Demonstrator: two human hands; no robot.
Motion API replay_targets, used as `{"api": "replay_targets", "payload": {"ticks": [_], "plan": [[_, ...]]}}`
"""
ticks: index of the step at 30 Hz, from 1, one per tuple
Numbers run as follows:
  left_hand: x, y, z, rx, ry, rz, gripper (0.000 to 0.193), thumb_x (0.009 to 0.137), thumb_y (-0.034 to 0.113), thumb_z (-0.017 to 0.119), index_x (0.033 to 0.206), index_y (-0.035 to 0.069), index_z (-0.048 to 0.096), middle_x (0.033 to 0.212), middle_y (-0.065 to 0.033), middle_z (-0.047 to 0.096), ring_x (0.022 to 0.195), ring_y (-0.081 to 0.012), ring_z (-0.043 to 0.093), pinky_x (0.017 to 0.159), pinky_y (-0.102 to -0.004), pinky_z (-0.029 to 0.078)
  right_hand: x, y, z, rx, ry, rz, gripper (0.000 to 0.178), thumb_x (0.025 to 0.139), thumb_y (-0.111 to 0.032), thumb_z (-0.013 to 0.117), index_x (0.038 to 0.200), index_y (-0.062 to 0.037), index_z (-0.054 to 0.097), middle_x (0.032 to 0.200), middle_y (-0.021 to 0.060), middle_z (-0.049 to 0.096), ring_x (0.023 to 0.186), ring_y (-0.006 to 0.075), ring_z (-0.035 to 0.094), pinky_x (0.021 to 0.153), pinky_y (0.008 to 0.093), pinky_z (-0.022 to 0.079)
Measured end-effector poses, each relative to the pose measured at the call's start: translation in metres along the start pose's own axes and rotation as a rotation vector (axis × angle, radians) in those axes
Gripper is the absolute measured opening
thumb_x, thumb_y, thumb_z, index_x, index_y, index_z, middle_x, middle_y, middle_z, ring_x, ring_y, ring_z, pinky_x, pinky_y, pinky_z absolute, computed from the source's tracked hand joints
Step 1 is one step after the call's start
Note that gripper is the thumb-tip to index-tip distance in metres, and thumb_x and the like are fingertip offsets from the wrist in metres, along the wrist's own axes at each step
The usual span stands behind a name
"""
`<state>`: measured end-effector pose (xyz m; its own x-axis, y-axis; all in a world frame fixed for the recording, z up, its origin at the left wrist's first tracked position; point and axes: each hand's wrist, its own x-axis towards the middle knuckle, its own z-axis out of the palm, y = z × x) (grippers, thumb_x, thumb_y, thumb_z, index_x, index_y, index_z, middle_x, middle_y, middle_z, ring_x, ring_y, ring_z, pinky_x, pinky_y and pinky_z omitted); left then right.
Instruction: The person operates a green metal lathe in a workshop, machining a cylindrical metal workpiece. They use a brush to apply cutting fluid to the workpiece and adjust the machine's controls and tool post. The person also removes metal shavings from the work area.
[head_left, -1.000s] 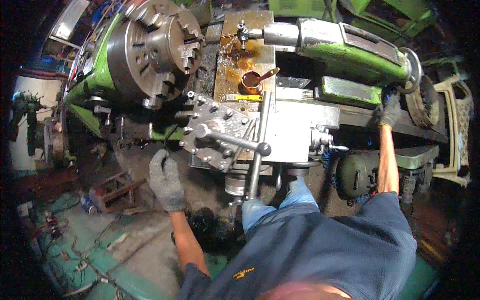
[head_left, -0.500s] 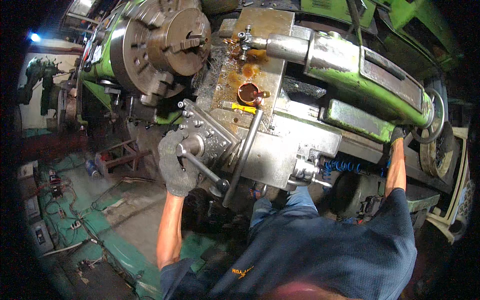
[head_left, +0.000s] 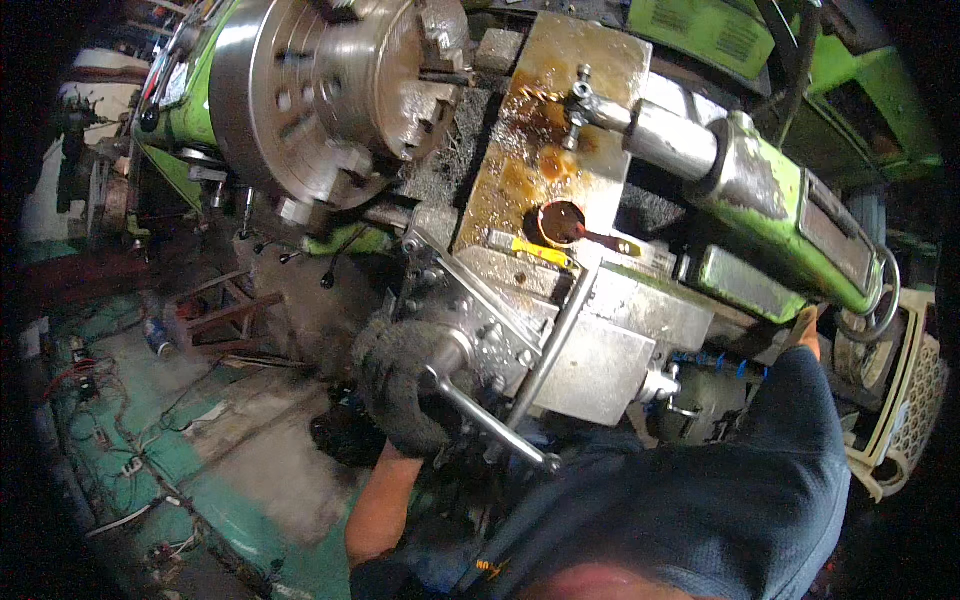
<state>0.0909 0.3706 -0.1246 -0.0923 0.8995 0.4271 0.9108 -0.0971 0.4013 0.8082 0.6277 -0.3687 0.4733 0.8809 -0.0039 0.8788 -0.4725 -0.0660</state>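
My left hand (head_left: 400,390), in a dark grey knit glove, curls around the near left side of the lathe's tool post (head_left: 475,335), beside its round hub. A metal clamping lever (head_left: 490,420) juts from the hub toward me. Of my right hand (head_left: 808,325) only the wrist area shows, by the green tailstock (head_left: 785,215); its fingers are hidden. On the oily plate (head_left: 500,190) stand a small cup of dark liquid (head_left: 562,222) with a brush (head_left: 612,243) across its rim, and a yellow-handled cutter (head_left: 540,250).
The big lathe chuck (head_left: 300,95) fills the upper left, its jaws smeared by motion. A long steel bar (head_left: 555,345) slants beside the tool post. A reddish metal frame (head_left: 225,310) and cables (head_left: 130,440) lie on the green floor. The tailstock handwheel (head_left: 885,295) is at right.
The whole view has shifted, so the machine appears farther right and larger. My left hand stays at the tool post, and my right hand has sunk further behind the tailstock. The chuck jaws have turned.
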Motion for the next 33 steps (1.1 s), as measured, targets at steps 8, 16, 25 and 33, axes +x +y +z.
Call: {"api": "replay_targets", "payload": {"ticks": [8, 16, 25, 33], "plan": [[-0.003, -0.006, -0.003, 0.008, 0.010, 0.034, 0.039, 0.085, 0.031, 0.066, 0.111, 0.001, 0.065, 0.113, -0.0195, 0.067, 0.109, -0.0385, 0.063, 0.104, -0.0576, 0.044, -0.023, 0.004, -0.004, -0.024, -0.019, 0.041, 0.028, 0.095, -0.017, 0.052, 0.118, -0.0062, 0.065, 0.118, 0.0167, 0.067, 0.107, 0.0322, 0.064, 0.092, 0.0419, 0.050], [-0.093, -0.045, 0.031, 0.012, -0.065, -0.145, 0.039, 0.087, 0.032, 0.064, 0.111, 0.001, 0.064, 0.114, -0.0197, 0.066, 0.108, -0.0385, 0.063, 0.102, -0.0580, 0.043, -0.032, -0.003, -0.011, -0.015, -0.017, 0.059, 0.027, 0.095, -0.018, 0.051, 0.114, -0.0063, 0.067, 0.116, 0.0166, 0.068, 0.106, 0.0331, 0.064, 0.090, 0.0423, 0.051], [-0.005, -0.007, 0.003, -0.068, 0.140, 0.092, 0.037, 0.087, 0.028, 0.064, 0.112, 0.002, 0.060, 0.112, -0.0195, 0.065, 0.106, -0.0387, 0.062, 0.101, -0.0586, 0.043, -0.046, -0.009, -0.014, -0.014, -0.020, 0.089, 0.027, 0.095, -0.018, 0.051, 0.110, -0.0065, 0.069, 0.113, 0.0165, 0.069, 0.104, 0.0340, 0.065, 0.088, 0.0427, 0.051], [0.014, -0.004, 0.003, -0.086, 0.199, 0.136, 0.035, 0.088, 0.025, 0.064, 0.114, 0.002, 0.058, 0.111, -0.0193, 0.064, 0.105, -0.0389, 0.062, 0.100, -0.0592, 0.043, -0.045, -0.019, -0.014, -0.018, -0.021, 0.081, 0.027, 0.094, -0.018, 0.050, 0.107, -0.0066, 0.070, 0.111, 0.0165, 0.070, 0.102, 0.0349, 0.066, 0.087, 0.0431, 0.052]]}}
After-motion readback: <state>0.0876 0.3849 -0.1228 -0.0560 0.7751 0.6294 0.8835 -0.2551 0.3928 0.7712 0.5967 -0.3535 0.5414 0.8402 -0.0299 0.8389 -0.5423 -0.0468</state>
